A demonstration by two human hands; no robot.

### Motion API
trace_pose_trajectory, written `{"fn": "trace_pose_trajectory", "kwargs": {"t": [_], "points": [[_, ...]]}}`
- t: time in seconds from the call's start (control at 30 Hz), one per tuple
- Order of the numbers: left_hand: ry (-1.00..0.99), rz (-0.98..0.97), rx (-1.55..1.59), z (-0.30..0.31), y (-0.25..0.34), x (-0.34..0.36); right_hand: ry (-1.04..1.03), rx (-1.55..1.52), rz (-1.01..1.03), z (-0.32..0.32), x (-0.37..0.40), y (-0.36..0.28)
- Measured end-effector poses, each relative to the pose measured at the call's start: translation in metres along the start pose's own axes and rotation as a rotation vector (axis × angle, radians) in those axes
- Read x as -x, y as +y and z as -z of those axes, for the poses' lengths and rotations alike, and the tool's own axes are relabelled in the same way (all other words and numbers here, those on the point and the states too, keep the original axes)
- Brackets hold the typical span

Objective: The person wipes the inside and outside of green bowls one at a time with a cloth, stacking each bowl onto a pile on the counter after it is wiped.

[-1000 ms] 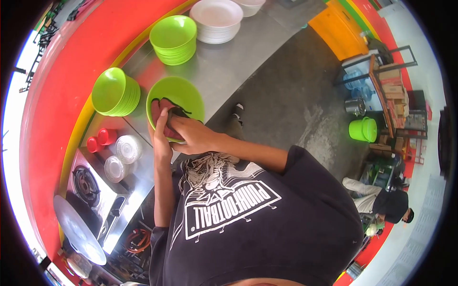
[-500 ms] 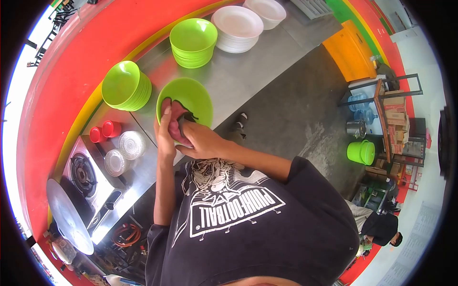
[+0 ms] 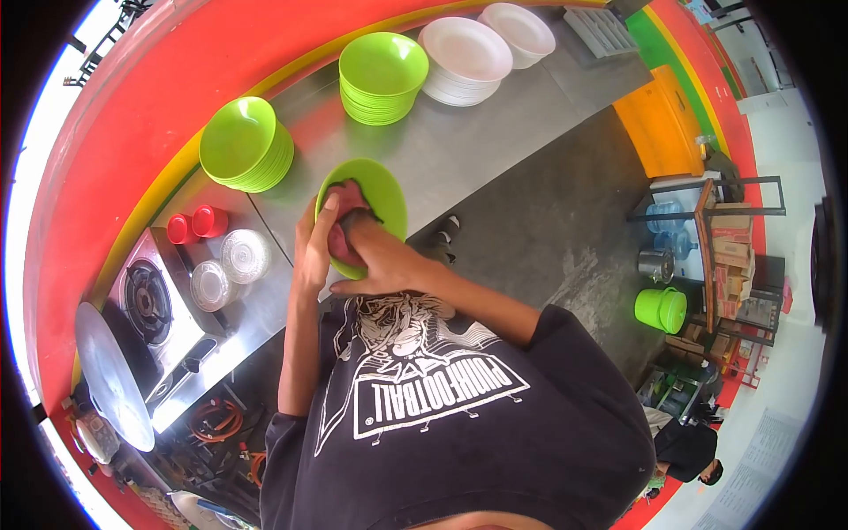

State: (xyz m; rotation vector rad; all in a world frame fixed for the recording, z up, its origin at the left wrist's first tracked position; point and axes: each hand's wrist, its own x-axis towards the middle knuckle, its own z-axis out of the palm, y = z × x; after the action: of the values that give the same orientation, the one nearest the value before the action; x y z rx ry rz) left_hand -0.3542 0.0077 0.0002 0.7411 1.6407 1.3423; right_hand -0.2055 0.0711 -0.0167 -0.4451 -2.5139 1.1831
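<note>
A bright green bowl (image 3: 389,196) is tilted in front of my chest, above the edge of the metal counter. My left hand (image 3: 312,247) grips its left rim, thumb along the inside. Bunched inside the bowl is a dark-edged reddish cloth (image 3: 350,193). My right hand (image 3: 387,259) presses that cloth against the inner wall, its fingertips partly hidden by the fabric. Beyond the bowl stand two stacks of matching bowls, one at the left (image 3: 238,141) and one farther back (image 3: 382,71).
White plates (image 3: 466,53) are stacked at the counter's far end. To the left are red cups (image 3: 209,221), clear glass dishes (image 3: 246,255) and a gas stove (image 3: 148,302). A green bucket (image 3: 661,309) stands on the floor at right; another person (image 3: 687,450) is behind.
The bowl has turned and tilted more steeply, so its opening looks narrower. My right hand and the cloth have shifted within it. The whole view has swung slightly.
</note>
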Motion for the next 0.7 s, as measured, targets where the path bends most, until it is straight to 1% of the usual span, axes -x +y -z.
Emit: {"fn": "trace_pose_trajectory", "kwargs": {"t": [0.07, 0.13, 0.2, 0.3, 0.33, 0.4, 0.43, 0.47, 0.53, 0.57, 0.6, 0.67, 0.7], "points": [[-0.018, -0.009, -0.034, 0.004, 0.007, 0.002, 0.022, 0.198, 0.026, -0.001, 0.005, 0.008], [-0.03, -0.03, 0.021, 0.008, 0.013, 0.001, 0.021, 0.342, 0.055, -0.003, 0.011, 0.022], [-0.019, 0.004, 0.074, 0.011, 0.008, 0.001, -0.011, 0.423, 0.079, -0.005, 0.02, 0.03], [-0.021, 0.099, 0.19, 0.011, 0.005, 0.004, 0.05, 0.344, 0.097, 0.002, 0.025, 0.031], [-0.027, 0.138, 0.233, 0.011, 0.005, 0.006, 0.004, 0.233, -0.038, 0.006, 0.027, 0.031], [-0.15, 0.181, 0.255, 0.022, -0.01, -0.001, -0.09, 0.009, -0.307, 0.015, 0.029, 0.026], [-0.209, 0.203, 0.268, 0.027, -0.021, -0.005, 0.108, -0.253, -0.242, 0.019, 0.029, 0.017], [-0.155, 0.181, 0.2, 0.026, -0.032, -0.009, 0.15, -0.354, -0.239, 0.018, 0.032, 0.024], [-0.05, 0.132, 0.058, 0.019, -0.033, -0.013, 0.06, -0.694, -0.57, 0.038, 0.036, 0.009], [-0.023, 0.143, 0.072, 0.013, -0.034, -0.007, 0.068, -0.731, -0.52, 0.036, 0.038, 0.011], [-0.087, 0.182, 0.276, 0.01, -0.04, -0.007, 0.075, -0.768, -0.47, 0.032, 0.041, 0.015], [-0.215, 0.255, 0.684, 0.004, -0.066, -0.01, 0.093, -0.834, -0.46, 0.033, 0.044, 0.017], [-0.142, 0.239, 0.735, 0.0, -0.065, -0.007, 0.105, -0.865, -0.501, 0.037, 0.046, 0.014]]}}
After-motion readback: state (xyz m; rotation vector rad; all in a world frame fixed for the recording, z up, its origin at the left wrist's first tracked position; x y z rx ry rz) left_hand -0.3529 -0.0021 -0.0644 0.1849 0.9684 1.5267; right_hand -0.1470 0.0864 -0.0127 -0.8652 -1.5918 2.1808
